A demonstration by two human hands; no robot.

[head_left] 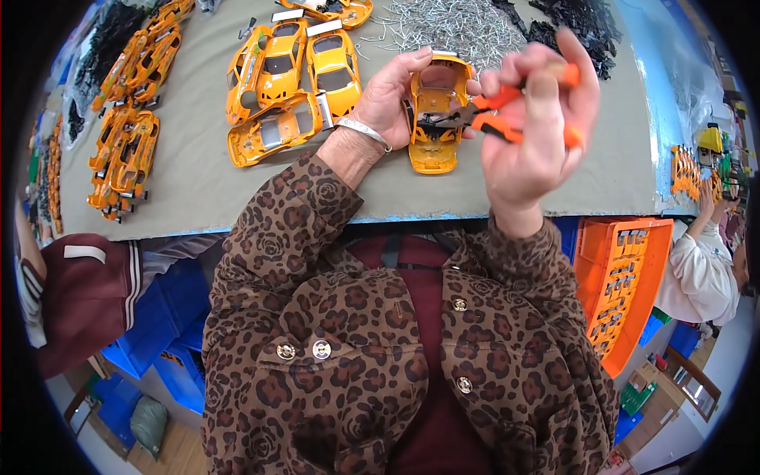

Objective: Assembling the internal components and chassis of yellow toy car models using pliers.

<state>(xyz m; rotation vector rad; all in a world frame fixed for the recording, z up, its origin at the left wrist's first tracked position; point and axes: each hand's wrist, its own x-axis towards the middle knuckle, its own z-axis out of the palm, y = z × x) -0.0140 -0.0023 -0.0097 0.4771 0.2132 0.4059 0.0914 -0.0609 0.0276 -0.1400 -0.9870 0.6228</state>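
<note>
My left hand holds an orange toy car body shell above the table, its hollow inside facing up. A black part lies across the inside of the shell. In my right hand is a pair of pliers with orange and black handles, the fingers curled round them and somewhat blurred. Its jaws point left, at the shell's right side near the black part; whether they touch it I cannot tell. Left of my left hand lies a group of orange car shells, some upright and some overturned.
Beyond the shell spreads a heap of bent metal wire pieces, with black plastic parts to its right. More orange shells are stacked far left. An orange crate stands below the table's right edge. People sit at both sides.
</note>
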